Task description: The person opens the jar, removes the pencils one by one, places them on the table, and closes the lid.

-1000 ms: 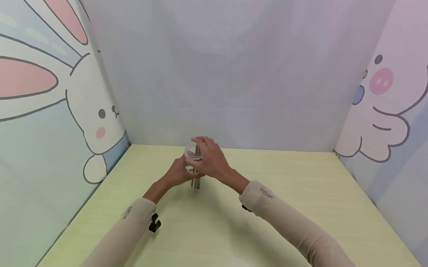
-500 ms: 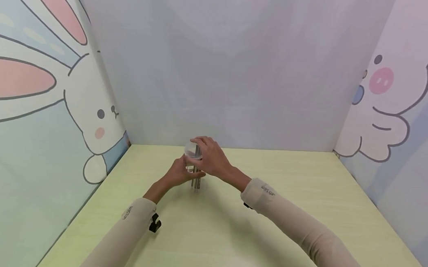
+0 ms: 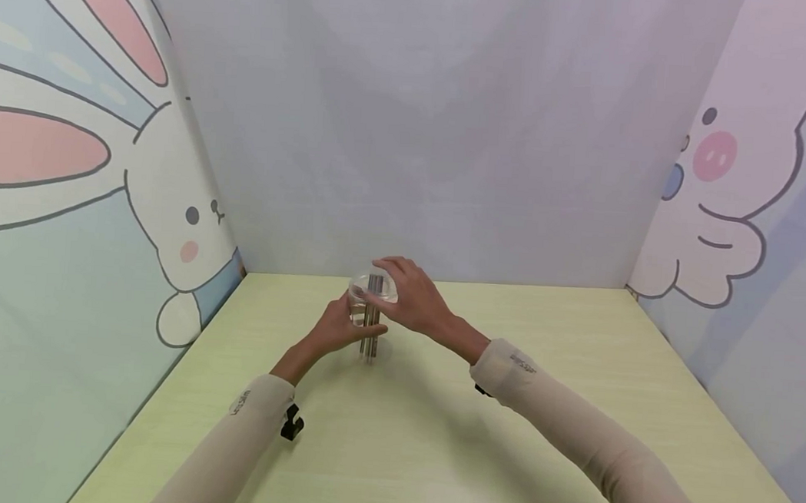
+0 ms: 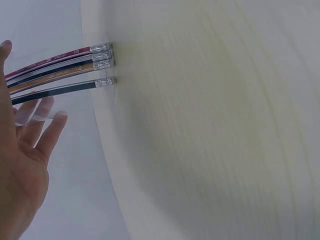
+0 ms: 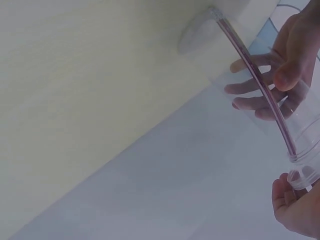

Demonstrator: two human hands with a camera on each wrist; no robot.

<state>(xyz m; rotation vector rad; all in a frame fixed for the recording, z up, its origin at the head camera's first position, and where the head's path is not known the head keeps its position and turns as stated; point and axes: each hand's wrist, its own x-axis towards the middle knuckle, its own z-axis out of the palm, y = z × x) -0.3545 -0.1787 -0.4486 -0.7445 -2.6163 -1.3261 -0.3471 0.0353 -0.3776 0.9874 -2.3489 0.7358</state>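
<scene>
A clear plastic jar [image 3: 381,350] stands upright on the table near the back, with several pencils [image 4: 60,65] inside, eraser ends down. My left hand [image 3: 334,326] grips the jar's middle from the left; in the right wrist view its fingers show through the clear wall behind a red pencil [image 5: 260,80]. At the top, my right hand [image 3: 410,298] holds a clear round lid [image 5: 302,179] by its edge, thumb toward me and fingers on the far side. In the right wrist view the lid looks close to the jar's mouth; whether they touch I cannot tell.
A pale wooden table [image 3: 538,414] lies under both arms. A plain grey-white back wall [image 3: 452,131] rises just behind the jar. Side walls with cartoon animals, including a rabbit [image 3: 171,199] at left, border the table. A black clip [image 3: 292,422] hangs under the left cuff.
My right hand has shifted slightly to the right, and more of the clear round top shows between thumb and fingers. The left hand and the jar stay in place.
</scene>
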